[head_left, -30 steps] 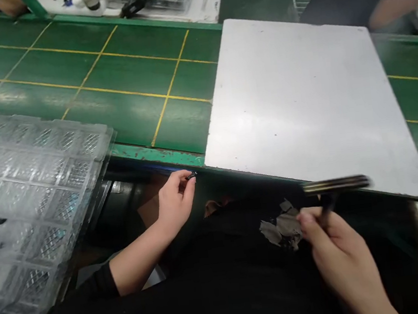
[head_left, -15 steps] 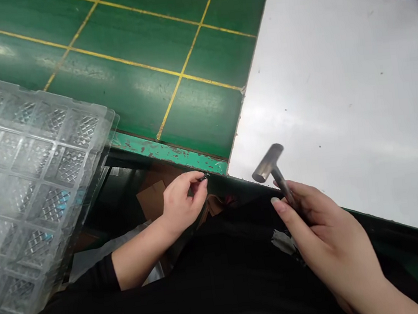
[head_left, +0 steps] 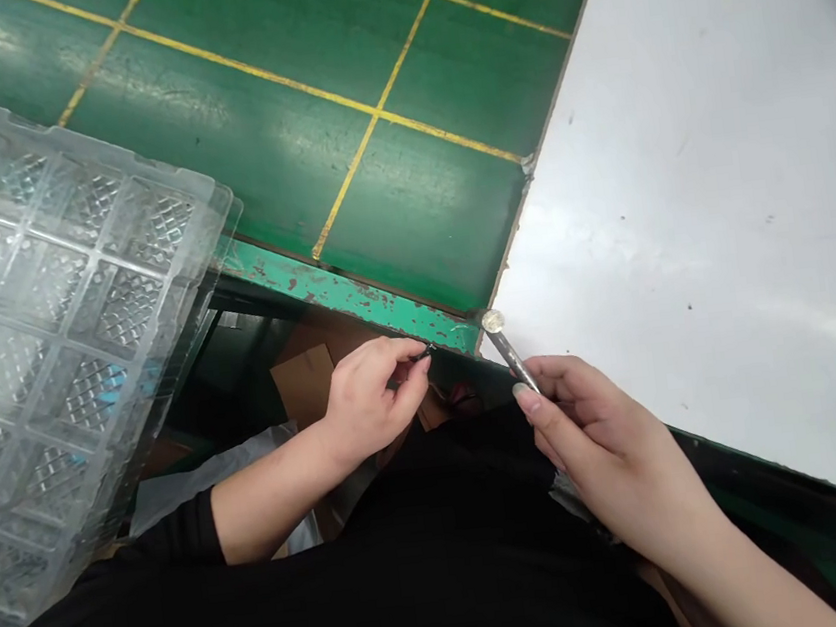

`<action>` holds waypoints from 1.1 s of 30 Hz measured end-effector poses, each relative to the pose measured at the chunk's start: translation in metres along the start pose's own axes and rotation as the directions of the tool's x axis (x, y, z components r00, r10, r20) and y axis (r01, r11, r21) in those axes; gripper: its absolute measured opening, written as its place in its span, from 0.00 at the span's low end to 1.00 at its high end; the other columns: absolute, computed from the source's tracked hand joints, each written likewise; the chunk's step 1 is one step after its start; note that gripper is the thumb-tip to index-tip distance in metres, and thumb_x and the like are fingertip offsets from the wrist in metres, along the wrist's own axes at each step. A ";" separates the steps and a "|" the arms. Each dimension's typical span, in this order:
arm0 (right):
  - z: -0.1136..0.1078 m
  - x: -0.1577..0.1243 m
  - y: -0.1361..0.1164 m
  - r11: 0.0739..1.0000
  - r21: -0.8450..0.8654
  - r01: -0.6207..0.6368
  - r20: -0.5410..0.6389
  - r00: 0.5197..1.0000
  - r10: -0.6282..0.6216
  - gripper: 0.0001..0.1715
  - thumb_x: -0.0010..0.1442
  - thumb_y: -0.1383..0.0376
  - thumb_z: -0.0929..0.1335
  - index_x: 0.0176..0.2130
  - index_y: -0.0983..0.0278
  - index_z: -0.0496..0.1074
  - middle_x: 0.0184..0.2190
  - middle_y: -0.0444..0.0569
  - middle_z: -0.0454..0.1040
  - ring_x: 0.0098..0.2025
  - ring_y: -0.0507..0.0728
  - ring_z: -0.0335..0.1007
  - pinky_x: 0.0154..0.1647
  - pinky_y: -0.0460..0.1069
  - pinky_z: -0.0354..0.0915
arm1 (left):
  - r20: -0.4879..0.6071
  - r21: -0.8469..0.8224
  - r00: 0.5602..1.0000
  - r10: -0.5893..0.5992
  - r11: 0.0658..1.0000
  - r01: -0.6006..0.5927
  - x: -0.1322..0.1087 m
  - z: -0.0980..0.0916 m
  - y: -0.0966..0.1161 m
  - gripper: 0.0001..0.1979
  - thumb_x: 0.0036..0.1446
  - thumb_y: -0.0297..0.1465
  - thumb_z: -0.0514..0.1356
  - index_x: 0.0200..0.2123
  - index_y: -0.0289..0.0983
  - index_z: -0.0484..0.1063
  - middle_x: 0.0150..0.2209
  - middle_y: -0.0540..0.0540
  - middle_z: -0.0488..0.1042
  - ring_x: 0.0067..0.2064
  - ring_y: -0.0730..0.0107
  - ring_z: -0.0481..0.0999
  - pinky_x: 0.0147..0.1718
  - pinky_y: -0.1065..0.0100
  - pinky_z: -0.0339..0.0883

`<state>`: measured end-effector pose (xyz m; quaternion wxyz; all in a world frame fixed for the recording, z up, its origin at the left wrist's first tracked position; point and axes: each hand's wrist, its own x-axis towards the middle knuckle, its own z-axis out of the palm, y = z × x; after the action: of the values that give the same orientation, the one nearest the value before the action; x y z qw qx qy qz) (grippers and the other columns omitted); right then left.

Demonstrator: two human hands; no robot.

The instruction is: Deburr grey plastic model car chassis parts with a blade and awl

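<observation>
My right hand (head_left: 596, 414) is closed around the metal handle of a small hammer (head_left: 517, 363). The round face of the hammer's head points up toward me, over the corner where the green rail meets the white board. My left hand (head_left: 374, 394) pinches a small dark piece (head_left: 423, 354) between thumb and index finger, just below the table edge. The piece is too small and too covered by the fingers to name. A short gap separates the hammer head from the left fingertips.
A white board (head_left: 714, 199) lies on the right of the green tabletop (head_left: 257, 161), which has yellow grid lines. A chipped green metal rail (head_left: 356, 295) edges the table. Stacked clear plastic trays (head_left: 80, 261) stand at the left. Brown cardboard (head_left: 303, 382) shows below.
My right hand has brought the hammer left, closer to my left hand, and its head has turned from side-on to face-on. The left hand keeps its pinch. The view has shifted slightly.
</observation>
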<state>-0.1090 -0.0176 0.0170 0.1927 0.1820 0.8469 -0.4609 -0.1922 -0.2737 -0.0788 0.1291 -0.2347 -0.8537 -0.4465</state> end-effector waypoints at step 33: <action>0.011 0.010 0.003 0.753 -0.511 0.415 -0.102 0.841 -0.532 0.20 0.87 0.55 0.68 0.64 0.55 0.86 0.53 0.50 0.94 0.48 0.64 0.94 0.48 0.55 0.86 | 0.054 0.028 0.994 -0.100 0.995 0.098 0.007 -0.002 0.015 0.01 0.73 0.31 0.69 0.44 0.42 0.83 0.33 0.52 0.88 0.31 0.69 0.87 0.36 0.69 0.81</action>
<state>-0.1139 -0.0240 0.0043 0.0029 -0.0376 0.9675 -0.2502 -0.1904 -0.2665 -0.0643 0.0861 -0.2026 -0.8731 -0.4351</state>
